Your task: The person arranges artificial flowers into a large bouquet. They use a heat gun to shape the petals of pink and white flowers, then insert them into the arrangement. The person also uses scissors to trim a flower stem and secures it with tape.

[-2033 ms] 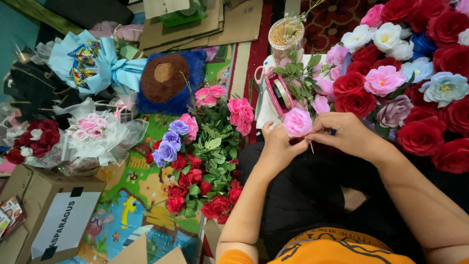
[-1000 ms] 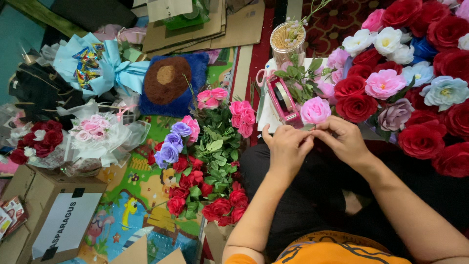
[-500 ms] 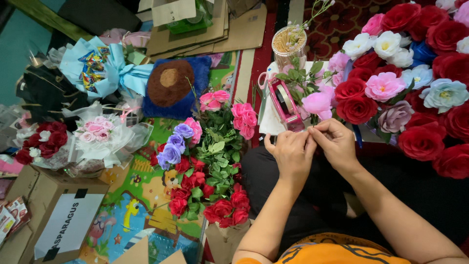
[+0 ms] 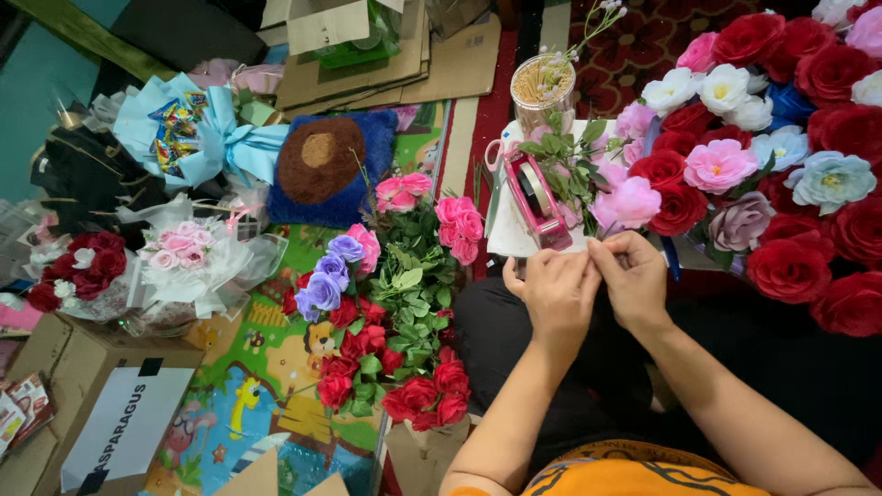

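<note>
Flower heap: red, pink, white and blue roses (image 4: 781, 156) fill my right side, cut off by the top and right edges.
Bouquet: a mixed bunch (image 4: 395, 321) lies left of my lap, its long axis running toward me.
Tape dispenser: pink (image 4: 536, 195), just beyond my hands on a white sheet (image 4: 501, 234).
Pink rose: the bloom (image 4: 627, 204) sits just above my fingertips, head pointing away from me; its stem is hidden behind my fingers.
My left hand (image 4: 549, 292): fingertips pressed together with the right's.
My right hand (image 4: 634, 276): pinching something too small to make out.
</note>
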